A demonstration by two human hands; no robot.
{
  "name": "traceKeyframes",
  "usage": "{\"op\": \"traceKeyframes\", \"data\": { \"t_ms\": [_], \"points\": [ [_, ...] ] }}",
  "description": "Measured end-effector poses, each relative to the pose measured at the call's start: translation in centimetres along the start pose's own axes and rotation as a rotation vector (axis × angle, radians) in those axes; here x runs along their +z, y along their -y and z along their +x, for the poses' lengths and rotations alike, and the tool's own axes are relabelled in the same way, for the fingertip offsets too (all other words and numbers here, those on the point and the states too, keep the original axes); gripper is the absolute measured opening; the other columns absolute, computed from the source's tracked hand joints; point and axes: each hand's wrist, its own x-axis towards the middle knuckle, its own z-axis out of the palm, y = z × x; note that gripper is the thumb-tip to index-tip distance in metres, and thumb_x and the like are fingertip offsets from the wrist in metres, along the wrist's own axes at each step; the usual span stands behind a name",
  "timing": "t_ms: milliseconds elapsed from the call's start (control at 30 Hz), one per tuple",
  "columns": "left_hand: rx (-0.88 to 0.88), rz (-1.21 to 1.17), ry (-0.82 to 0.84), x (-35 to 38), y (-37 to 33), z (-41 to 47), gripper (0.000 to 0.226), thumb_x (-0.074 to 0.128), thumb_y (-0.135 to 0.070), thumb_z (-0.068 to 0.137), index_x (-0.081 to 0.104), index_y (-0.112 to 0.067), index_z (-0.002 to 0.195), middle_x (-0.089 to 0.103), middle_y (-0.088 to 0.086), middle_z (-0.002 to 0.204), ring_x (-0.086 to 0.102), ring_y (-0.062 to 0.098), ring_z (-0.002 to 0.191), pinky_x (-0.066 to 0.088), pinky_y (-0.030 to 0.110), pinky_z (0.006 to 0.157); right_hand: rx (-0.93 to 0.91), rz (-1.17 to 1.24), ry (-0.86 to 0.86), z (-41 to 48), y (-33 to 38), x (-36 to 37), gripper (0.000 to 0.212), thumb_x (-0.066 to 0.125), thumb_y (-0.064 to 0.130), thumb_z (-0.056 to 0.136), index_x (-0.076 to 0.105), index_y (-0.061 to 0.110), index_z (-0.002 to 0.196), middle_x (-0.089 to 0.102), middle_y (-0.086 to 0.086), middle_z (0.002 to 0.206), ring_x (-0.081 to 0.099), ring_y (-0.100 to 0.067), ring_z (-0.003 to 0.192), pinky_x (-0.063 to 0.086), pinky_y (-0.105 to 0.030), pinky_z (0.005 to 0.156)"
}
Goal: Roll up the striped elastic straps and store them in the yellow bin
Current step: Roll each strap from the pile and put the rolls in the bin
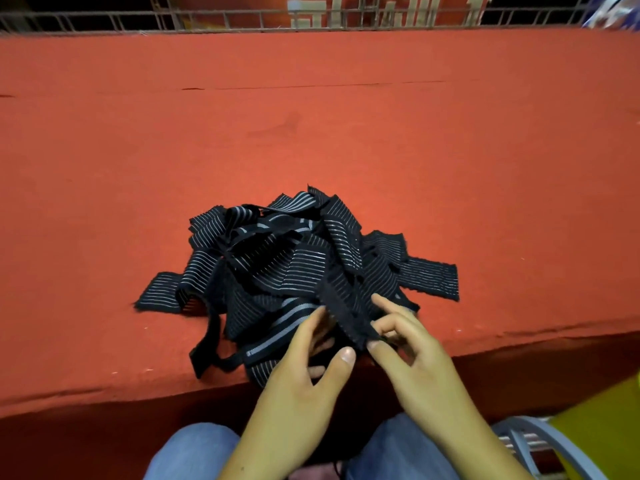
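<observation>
Two hands meet at the red table's [311,133] near edge. The left hand [298,386] reaches into the pile of striped straps [294,265], thumb spread; its grip cannot be told. The right hand [412,344] pinches one strap end [346,317], which runs toward 11 o'clock. The yellow bin [595,424] sits at 4 o'clock.

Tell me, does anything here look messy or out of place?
Yes. The striped straps lie in one tangled heap by the near edge of the red table, some ends right at the edge. None is rolled. The right hand pinches one strap end; the left hand touches the heap.
</observation>
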Motion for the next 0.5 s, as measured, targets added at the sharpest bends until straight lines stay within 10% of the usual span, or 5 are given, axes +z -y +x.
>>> {"op": "traceKeyframes", "data": {
  "t_ms": [400,500],
  "points": [
    [0.001,-0.035,-0.073,0.7,-2.3,-0.4,0.032,0.044,-0.030,0.108,0.076,-0.030,0.109,0.077,-0.020,0.108,0.069,-0.003,0.109,0.050,0.022,0.096,-0.112,-0.084,0.030,-2.2,0.9,-0.6,0.041,0.073,-0.004,0.089,0.061,0.034,0.080,0.061,0.032,0.142,0.056,0.007,0.133,0.044,-0.012,0.101],
    [-0.042,-0.134,-0.214,0.0,-1.5,0.1,0.035,0.043,-0.023,0.108,0.077,-0.025,0.100,0.081,-0.006,0.096,0.077,0.014,0.094,0.057,0.032,0.080,0.015,0.123,-0.085,-1.6,-0.3,-1.3,0.032,0.062,-0.001,0.094,0.059,0.027,0.079,0.074,0.020,0.127,0.064,-0.002,0.125,0.046,-0.036,0.113]
  ]
}}
